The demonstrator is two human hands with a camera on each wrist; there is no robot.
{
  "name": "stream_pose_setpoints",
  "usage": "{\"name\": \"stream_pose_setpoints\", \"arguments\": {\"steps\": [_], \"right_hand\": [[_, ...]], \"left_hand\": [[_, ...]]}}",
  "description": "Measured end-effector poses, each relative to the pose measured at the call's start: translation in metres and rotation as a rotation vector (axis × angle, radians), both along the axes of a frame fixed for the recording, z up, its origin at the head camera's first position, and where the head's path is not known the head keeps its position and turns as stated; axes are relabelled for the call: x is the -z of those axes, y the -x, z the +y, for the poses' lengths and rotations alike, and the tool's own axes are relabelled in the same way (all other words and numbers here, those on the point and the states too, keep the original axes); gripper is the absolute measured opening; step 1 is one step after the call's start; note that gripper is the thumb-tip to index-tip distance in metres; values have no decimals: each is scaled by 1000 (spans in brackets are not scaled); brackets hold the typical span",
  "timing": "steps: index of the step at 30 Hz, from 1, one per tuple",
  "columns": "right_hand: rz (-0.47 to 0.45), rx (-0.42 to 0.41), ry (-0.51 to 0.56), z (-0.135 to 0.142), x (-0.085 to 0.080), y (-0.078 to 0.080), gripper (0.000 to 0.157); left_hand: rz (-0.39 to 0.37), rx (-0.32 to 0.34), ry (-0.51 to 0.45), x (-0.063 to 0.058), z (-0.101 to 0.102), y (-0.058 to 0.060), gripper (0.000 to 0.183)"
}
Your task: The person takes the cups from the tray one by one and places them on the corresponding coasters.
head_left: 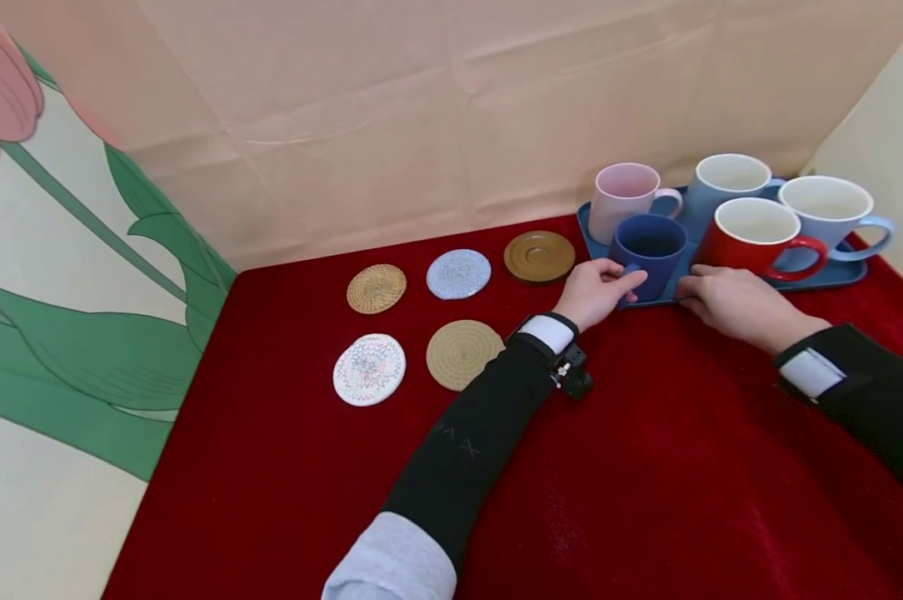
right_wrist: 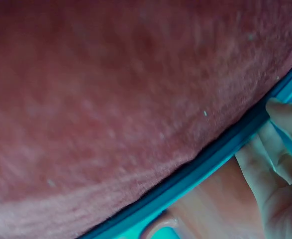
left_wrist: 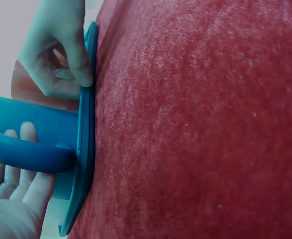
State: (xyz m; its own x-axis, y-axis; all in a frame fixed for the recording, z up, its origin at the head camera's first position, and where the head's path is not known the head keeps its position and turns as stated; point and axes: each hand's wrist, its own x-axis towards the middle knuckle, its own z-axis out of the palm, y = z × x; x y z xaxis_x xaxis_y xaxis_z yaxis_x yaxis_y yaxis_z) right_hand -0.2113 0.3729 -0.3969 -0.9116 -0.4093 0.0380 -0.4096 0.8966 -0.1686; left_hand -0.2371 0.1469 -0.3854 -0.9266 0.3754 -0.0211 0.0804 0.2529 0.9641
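Note:
A dark blue mug (head_left: 663,265) stands at the front left of a blue tray (head_left: 841,277), its handle turned to the front. My left hand (head_left: 590,293) holds that mug by the handle (left_wrist: 34,155); in the left wrist view its fingers pass behind the handle, and the thumb is mostly cut off at the edge. Just right of the mug, my right hand (head_left: 747,307) pinches the tray's front rim. The right wrist view shows its thumb (right_wrist: 287,114) on the rim and the other fingers inside, close to the red mug (head_left: 740,246).
Also on the tray are a pink mug (head_left: 609,204) and two light blue mugs. Left of it lie a brown saucer (head_left: 539,257), a blue coaster (head_left: 459,274), a woven coaster (head_left: 376,288), a white patterned coaster (head_left: 369,370) and a tan coaster (head_left: 459,354), partly behind my left sleeve.

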Motion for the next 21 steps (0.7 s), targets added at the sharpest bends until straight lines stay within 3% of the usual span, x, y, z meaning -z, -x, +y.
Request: {"name": "stream_pose_setpoints", "arguments": {"steps": [9,13,21], "right_hand": [[-39,-38,24,0,-6,7,15],[-45,-30,26,-1,-7,6,14],[-21,-31,14,-1,-5,7,14]], "left_hand": [[-172,110,-174,2,2,-1,37],[-194,130,-205,1,5,-2,40],[-95,4,-141,1,14,-13,42]]}}
